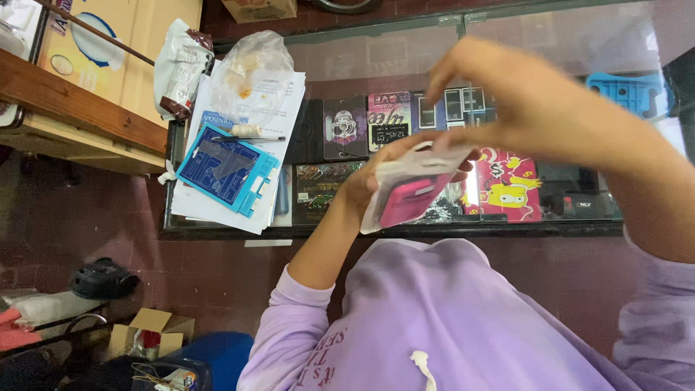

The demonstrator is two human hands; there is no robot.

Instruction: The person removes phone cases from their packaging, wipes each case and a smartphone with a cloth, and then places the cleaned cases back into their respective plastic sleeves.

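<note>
Right hand: the right hand [521, 101] is raised over the glass counter [550, 43], fingers curled loosely downward, thumb tip just above the packet; whether it grips anything cannot be told.
Left hand: the left hand [376, 181] comes up from a lilac sleeve [297, 318], fingers closed around a clear plastic packet [409, 185] with a pink phone case [405, 203] inside, held tilted in front of the chest.
Counter: a glass-topped display case, with printed phone cases [507, 185] laid out in rows beneath the glass.
Room: dark red tiled floor [203, 268], and a wooden shelf [79, 108] at the left.
Papers: a stack of white sheets [239, 210] on the counter's left end, with a blue cutting mat [224, 166] on top.
Bag: a crumpled clear plastic bag [253, 72] on the papers, holding something pale.
Box: a small open cardboard box [148, 333] on the floor, contents unclear.
</note>
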